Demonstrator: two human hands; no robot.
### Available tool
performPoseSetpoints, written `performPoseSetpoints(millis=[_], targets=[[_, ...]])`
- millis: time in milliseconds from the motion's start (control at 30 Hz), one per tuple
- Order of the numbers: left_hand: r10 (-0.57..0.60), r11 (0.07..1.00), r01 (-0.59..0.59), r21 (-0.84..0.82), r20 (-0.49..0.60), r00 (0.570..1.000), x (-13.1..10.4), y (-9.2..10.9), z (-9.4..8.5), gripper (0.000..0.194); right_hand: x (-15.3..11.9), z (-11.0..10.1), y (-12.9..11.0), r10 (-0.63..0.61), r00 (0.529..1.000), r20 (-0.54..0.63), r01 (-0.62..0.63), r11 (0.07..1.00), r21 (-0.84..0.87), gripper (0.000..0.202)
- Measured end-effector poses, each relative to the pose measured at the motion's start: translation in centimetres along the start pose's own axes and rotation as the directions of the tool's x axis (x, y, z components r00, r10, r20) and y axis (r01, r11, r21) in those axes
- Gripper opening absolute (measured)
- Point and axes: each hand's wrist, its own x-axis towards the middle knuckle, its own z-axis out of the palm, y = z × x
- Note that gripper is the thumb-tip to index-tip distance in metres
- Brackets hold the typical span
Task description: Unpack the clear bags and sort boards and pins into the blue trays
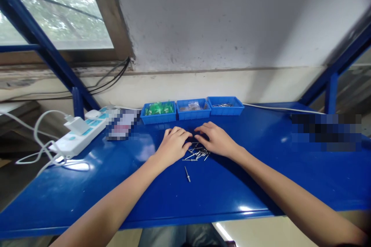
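A loose pile of silvery pop rivets [197, 153] lies on the blue table, with my hands on either side of its far part. My left hand [174, 142] is at the left of the pile, fingers curved and thumb apart from them, with nothing seen in it. From the right, my right hand [216, 139] arches over the pile's edge, its thumb and fingers also apart and holding nothing visible. Part of the pile is hidden by the hands. A single pop rivet [187, 174] lies apart, nearer the front edge.
Behind the hands stand three blue bins: one with green packets [159, 112], one with clear plastic bags [193, 109], one with metal pieces [225, 105]. A white power strip [84, 131] with cables and a blurred phone [121, 124] lie left. A blurred dark object [326, 131] is right.
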Motion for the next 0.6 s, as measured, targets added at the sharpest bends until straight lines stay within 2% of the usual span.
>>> performPoseSetpoints(millis=[100, 267, 400, 467, 600], targets=[[-0.016, 1.0, 0.016, 0.002, 0.005, 1.0, 0.16, -0.03, 0.13, 0.009, 0.09, 0.08, -0.64, -0.012, 0.999, 0.038, 0.011, 0.999, 0.031, 0.02], [-0.05, 0.998, 0.048, -0.039, -0.037, 0.998, 0.02, -0.3, -0.05, 0.009, -0.01, 0.06, -0.38, -0.023, 0.997, 0.079, 0.019, 0.999, 0.051, 0.021], [-0.027, 0.999, 0.027, -0.044, -0.004, 1.0, -0.13, -0.28, 0.07, 0.013, -0.04, 0.29, -0.25, -0.033, 0.992, 0.118, 0.025, 0.998, 0.065, 0.019], [-0.005, 0.999, 0.005, -0.032, 0.005, 1.0, -0.1, -0.25, 0.17, 0.005, -0.08, 0.33, -0.19, -0.039, 0.992, 0.118, 0.03, 0.997, 0.078, 0.018], [-0.038, 0.996, 0.033, -0.087, -0.065, 0.997, -0.08, -0.36, 0.07, 0.009, -0.17, 0.23, -0.25, -0.066, 0.995, 0.078, 0.058, 0.993, 0.103, 0.019]])
